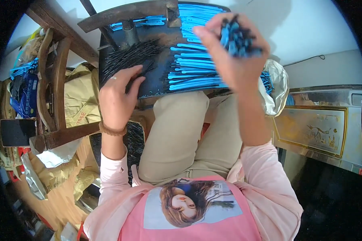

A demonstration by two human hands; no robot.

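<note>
My right hand (239, 52) is raised over the right side of the dark table, its fingers wrapped round a bundle of thin blue-and-black sticks (236, 39), whose ends face up. Below it lie rows of thin blue sticks with rounded tips (193, 72), some with black ends. More blue sticks (197, 16) are stacked at the far edge. My left hand (118, 92) rests at the near edge of a heap of thin black rods (128, 58). Its thumb and forefinger are apart, and nothing shows between them.
A dark metal post (130, 34) with a curved wooden bar (128, 14) stands over the table (159, 74). White bag (277, 86) with more sticks sits at right. Wooden chair frame (60, 80), brown paper bags (82, 96) and a box of black rods (134, 142) are at left.
</note>
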